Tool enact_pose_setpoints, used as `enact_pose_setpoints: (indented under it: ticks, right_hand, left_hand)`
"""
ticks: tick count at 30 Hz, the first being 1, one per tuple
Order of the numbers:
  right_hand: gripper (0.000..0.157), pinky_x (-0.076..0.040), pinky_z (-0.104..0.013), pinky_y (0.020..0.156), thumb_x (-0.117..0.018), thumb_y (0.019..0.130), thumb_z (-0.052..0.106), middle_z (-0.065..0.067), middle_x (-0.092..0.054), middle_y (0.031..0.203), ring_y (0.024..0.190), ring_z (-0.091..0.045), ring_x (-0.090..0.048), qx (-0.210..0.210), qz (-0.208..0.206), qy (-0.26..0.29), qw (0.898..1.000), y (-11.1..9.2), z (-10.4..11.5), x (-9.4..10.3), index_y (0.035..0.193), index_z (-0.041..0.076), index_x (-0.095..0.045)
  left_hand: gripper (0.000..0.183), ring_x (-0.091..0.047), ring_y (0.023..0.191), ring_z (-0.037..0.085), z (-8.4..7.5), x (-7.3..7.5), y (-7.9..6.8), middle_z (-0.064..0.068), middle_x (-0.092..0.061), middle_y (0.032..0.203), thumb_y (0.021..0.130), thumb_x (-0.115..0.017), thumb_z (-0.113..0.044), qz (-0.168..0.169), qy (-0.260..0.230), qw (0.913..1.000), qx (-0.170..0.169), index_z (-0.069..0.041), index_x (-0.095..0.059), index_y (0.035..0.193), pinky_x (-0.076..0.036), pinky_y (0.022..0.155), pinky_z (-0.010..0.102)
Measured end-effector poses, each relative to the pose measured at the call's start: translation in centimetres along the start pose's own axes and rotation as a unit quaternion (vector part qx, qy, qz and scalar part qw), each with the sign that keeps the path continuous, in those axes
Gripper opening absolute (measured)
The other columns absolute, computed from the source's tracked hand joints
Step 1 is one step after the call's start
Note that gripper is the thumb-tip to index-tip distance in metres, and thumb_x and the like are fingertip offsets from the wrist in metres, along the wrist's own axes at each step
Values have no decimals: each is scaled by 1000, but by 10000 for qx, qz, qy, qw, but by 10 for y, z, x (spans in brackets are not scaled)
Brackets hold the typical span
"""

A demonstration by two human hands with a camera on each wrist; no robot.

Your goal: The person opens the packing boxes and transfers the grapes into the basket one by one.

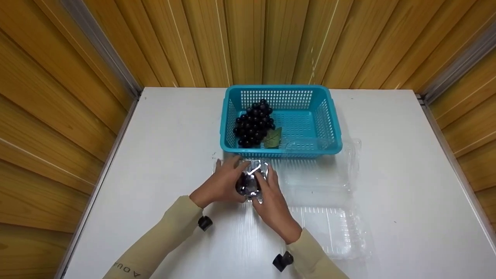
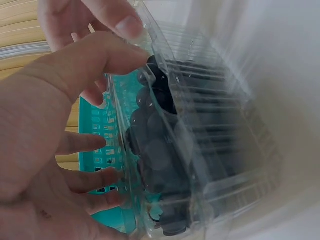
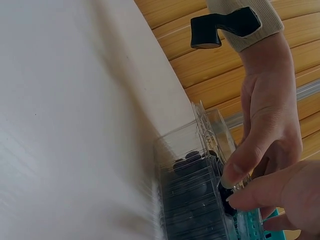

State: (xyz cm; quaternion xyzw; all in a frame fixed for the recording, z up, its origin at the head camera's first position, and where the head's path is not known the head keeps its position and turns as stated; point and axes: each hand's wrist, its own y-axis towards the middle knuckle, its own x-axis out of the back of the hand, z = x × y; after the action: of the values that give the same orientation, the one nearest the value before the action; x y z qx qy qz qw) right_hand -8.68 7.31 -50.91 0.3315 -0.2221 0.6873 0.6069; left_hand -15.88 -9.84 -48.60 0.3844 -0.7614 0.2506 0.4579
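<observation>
Between both hands a see-through plastic clamshell box (image 1: 255, 167) stands on the white table, with dark grapes (image 2: 155, 145) visible inside it. My left hand (image 1: 224, 182) grips its left side. In the left wrist view, this hand's thumb lies at the rim and its fingers spread over the lid. My right hand (image 1: 273, 201) holds the right side, one finger on top of the lid and the thumb at the near edge. The right wrist view shows both thumbs close together at the box's rim (image 3: 205, 132). Whether the lid is fully fastened cannot be told.
Just behind the box stands a turquoise basket (image 1: 335, 128) holding a bunch of dark grapes (image 1: 254, 124) and a green leaf (image 1: 273, 137). To the right, another see-through clamshell (image 1: 317, 174) lies unfolded, one part leaning over the basket's front rim. Wood-patterned walls (image 1: 248, 42) surround the table.
</observation>
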Motion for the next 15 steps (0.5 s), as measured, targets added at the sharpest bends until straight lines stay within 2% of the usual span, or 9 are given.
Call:
enact_pose_setpoints:
  ticks: [8,15]
  right_hand:
    - [73,-45,-49,103,-72,83,5,-22,-9,161,146,-43,-18,-102,111,-285,9995,-2,3,0,147,6,-38]
    - [67,-55,-50,82,-69,82,2,-27,-14,158,142,-51,-21,72,10,-719,9974,-3,3,-3,144,7,-42]
  left_hand:
    - [103,-30,143,34,-1,2,0,18,-33,153,58,-92,-32,98,-31,9999,-20,-14,-42,146,-13,107,75]
    - [96,-34,140,36,-4,6,2,20,-37,149,58,-92,-33,152,215,9996,-84,-14,-49,142,-19,104,77]
